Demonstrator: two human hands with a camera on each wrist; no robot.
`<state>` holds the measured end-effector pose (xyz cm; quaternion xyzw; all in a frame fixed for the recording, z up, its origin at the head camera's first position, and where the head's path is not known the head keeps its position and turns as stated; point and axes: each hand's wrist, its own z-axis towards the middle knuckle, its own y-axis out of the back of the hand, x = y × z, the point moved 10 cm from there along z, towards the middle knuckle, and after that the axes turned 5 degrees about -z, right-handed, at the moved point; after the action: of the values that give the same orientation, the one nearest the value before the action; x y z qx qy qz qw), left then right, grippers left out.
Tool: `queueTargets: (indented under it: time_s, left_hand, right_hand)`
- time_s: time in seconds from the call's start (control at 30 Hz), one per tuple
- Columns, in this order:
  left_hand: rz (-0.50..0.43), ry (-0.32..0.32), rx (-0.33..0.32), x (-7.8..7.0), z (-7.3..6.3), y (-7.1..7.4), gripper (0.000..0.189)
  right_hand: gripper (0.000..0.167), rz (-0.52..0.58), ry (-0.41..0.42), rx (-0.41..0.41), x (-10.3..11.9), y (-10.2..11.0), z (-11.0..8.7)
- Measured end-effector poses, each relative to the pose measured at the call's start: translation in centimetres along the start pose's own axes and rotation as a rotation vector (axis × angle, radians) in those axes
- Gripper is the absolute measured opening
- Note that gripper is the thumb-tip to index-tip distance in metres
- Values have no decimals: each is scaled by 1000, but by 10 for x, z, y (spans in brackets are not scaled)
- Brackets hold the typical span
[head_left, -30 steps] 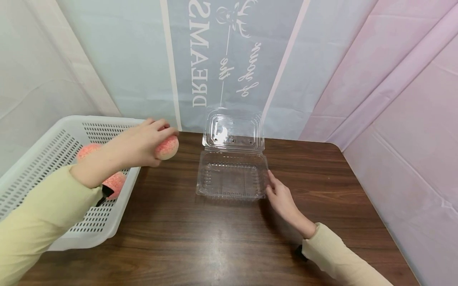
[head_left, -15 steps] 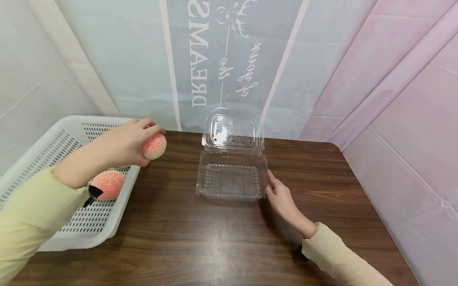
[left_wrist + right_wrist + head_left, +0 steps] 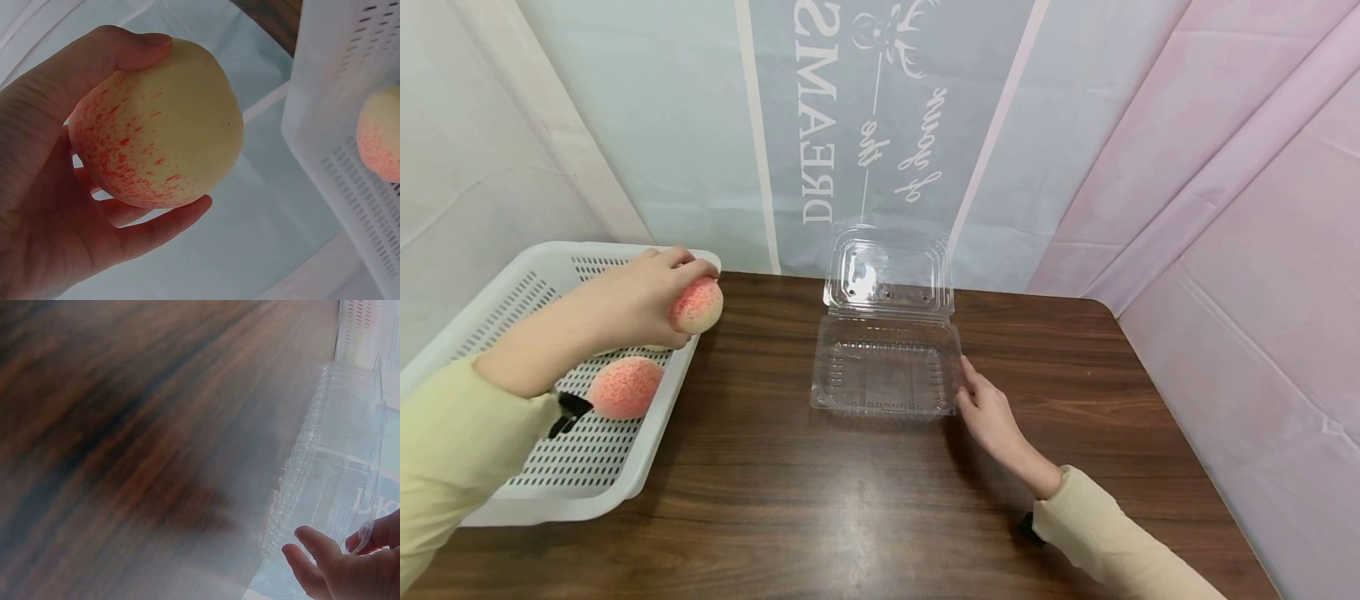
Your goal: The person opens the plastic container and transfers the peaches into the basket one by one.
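My left hand [image 3: 636,300] grips a pink and cream peach [image 3: 698,307] above the right rim of the white basket. Thumb and fingers wrap that peach in the left wrist view, where my left hand [image 3: 56,206] covers its left side. Inside the basket [image 3: 657,421] lies another peach [image 3: 627,389], and part of something pale shows under my left hand. A clear plastic clamshell box [image 3: 886,375] stands with its lid up mid-table. My right hand [image 3: 996,425] pinches the box's right edge; in the right wrist view the rim passes between its thumb and fingers.
The dark wooden table [image 3: 790,508] carries the basket at the left and the box in the middle. A printed cloth [image 3: 985,167] hangs right behind the table. The box's raised lid [image 3: 891,271] stands close to that cloth.
My left hand has moved left with the peach, from beyond the basket's right side to above its rim. My right hand and the box have stayed where they were.
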<state>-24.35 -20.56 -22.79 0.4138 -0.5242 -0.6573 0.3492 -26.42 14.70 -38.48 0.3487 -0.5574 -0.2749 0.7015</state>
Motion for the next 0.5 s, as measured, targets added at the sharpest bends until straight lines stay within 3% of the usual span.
queueTargets:
  time_s: [0.5]
  left_hand:
    - [-23, 52, 7, 25, -11, -1, 71]
  right_hand:
    - [52, 3, -15, 9, -1, 0, 1]
